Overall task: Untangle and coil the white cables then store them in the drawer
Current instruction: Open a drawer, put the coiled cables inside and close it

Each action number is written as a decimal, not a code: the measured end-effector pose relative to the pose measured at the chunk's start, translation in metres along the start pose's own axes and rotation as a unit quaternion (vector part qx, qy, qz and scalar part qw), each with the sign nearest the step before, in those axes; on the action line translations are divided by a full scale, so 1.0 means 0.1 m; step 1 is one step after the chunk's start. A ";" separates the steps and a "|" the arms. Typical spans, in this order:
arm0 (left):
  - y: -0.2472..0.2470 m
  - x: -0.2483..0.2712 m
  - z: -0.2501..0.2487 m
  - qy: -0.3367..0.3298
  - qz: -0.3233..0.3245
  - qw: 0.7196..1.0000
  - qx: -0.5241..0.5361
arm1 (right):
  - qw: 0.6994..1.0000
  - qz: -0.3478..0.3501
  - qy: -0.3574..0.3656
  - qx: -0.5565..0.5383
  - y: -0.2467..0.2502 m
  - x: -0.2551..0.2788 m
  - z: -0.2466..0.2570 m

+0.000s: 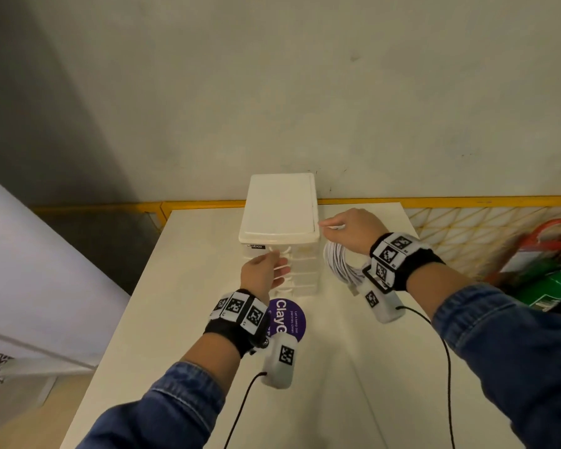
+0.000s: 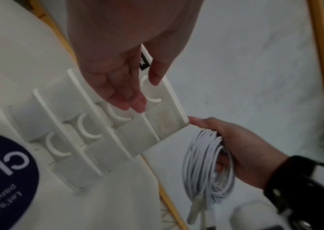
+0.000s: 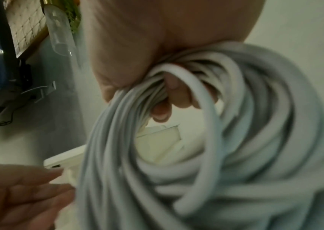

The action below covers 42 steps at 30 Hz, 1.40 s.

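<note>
A white plastic drawer unit stands at the back of the white table, all its drawers pushed in. My left hand reaches its front with straight fingers, the thumb at the top drawer's curved handle, holding nothing. Just right of the unit, my right hand grips a coil of white cables that hangs below it with plug ends dangling. Its fingers curl through the loops of the coil, and its forefinger touches the unit's top right corner.
A round purple sticker lies on the table in front of the unit. A yellow mesh fence runs behind and to the right, with a green extinguisher beyond it. The table's left edge drops to the floor.
</note>
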<state>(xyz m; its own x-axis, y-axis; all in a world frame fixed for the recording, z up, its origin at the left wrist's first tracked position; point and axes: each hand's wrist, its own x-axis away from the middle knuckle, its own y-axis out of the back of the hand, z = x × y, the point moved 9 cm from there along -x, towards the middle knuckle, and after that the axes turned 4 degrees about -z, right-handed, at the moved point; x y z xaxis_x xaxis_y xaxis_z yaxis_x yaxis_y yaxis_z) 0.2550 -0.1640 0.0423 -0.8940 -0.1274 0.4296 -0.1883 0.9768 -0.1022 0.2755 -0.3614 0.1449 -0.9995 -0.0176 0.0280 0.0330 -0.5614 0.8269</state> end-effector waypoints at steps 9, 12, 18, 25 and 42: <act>0.01 -0.10 0.10 0.005 -0.040 0.998 0.057 | 0.995 0.054 0.040 0.073 0.01 -0.28 0.01; 0.00 -0.10 0.12 0.003 -0.044 0.997 0.065 | 0.994 0.054 0.042 0.082 -0.01 -0.29 -0.03; 0.05 0.11 0.16 -0.016 -0.062 0.995 0.082 | 0.994 0.050 0.032 0.096 -0.05 -0.28 -0.04; 0.18 0.48 0.26 -0.016 -0.066 0.993 0.098 | 0.997 0.022 0.008 0.074 -0.08 -0.20 -0.07; 0.50 1.01 0.54 -0.011 -0.055 0.998 0.027 | 0.984 0.001 -0.039 0.171 -0.04 -0.08 0.10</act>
<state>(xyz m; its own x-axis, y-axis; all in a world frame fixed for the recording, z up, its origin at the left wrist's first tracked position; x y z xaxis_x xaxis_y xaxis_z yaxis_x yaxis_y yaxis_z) 0.1330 -0.1374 0.0318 -0.8752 -0.2378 0.4212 -0.3072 0.9459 -0.1042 0.2829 -0.3501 0.1469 -0.9967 0.0533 0.0615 0.0464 -0.2491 0.9674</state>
